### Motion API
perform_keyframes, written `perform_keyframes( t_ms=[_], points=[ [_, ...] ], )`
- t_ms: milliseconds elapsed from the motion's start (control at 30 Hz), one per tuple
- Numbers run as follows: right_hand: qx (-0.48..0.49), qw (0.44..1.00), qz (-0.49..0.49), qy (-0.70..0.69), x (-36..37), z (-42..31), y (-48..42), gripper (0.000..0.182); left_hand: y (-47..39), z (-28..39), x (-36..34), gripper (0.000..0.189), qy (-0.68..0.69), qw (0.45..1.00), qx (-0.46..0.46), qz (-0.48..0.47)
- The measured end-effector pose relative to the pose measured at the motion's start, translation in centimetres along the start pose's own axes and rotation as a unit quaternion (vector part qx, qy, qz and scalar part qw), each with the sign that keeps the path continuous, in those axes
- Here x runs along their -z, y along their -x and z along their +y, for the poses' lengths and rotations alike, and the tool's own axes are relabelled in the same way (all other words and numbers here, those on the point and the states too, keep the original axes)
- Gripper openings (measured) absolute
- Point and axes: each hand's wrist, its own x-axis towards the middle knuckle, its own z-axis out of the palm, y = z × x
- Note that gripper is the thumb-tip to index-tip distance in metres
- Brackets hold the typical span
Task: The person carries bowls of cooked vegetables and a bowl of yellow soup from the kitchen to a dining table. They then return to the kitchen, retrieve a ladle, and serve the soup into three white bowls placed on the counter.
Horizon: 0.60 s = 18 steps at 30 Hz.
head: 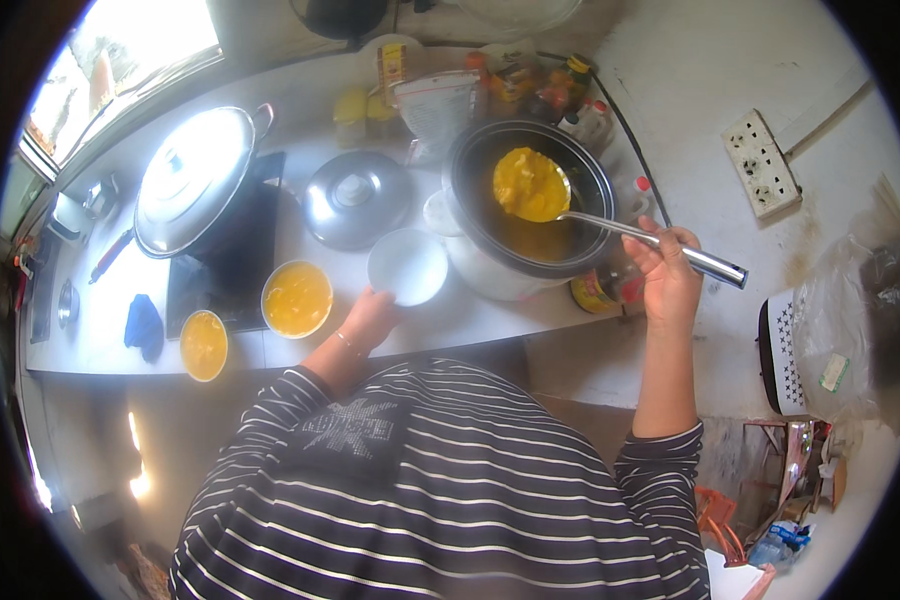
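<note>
My right hand (669,271) grips the metal handle of a ladle (532,184), whose bowl is full of yellow soup with pale bits. The ladle hangs over a white cooker pot (529,274) with a dark inner pot, where more yellow liquid shows. My left hand (371,319) holds the near rim of an empty white bowl (407,267), just left of the cooker. Left of that hand are two bowls filled with yellow soup, a nearer one (298,299) and a farther one (204,346) at the counter's front edge.
A grey pot lid (357,201) lies behind the white bowl. A large lidded pan (195,181) sits on the black cooktop (217,289), a blue cloth (143,322) near it. A plastic bag (436,109), bottles (589,124) and jars crowd the back. A socket strip (762,164) is on the right wall.
</note>
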Motion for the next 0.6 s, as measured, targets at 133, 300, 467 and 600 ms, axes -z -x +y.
perform_keyframes(
  t_ms=[133,300,467,600],
  points=[
    [0.017,1.000,-0.008,-0.003,0.1,-2.0,-0.2,0.020,2.6,2.0,-1.1,0.045,0.075,0.997,-0.008,0.018],
    [0.016,1.000,0.002,0.009,0.3,-2.4,0.1,0.020,8.7,9.1,-4.8,0.041,0.151,0.987,-0.058,0.017],
    [0.017,1.000,-0.008,0.013,0.5,-3.1,0.1,0.019,11.0,14.9,-7.0,0.043,0.077,0.991,-0.111,-0.009],
    [0.034,0.998,-0.022,0.037,0.0,-6.8,-0.3,0.018,9.3,18.9,-8.9,0.044,0.008,0.992,-0.115,-0.047]
  ],
)
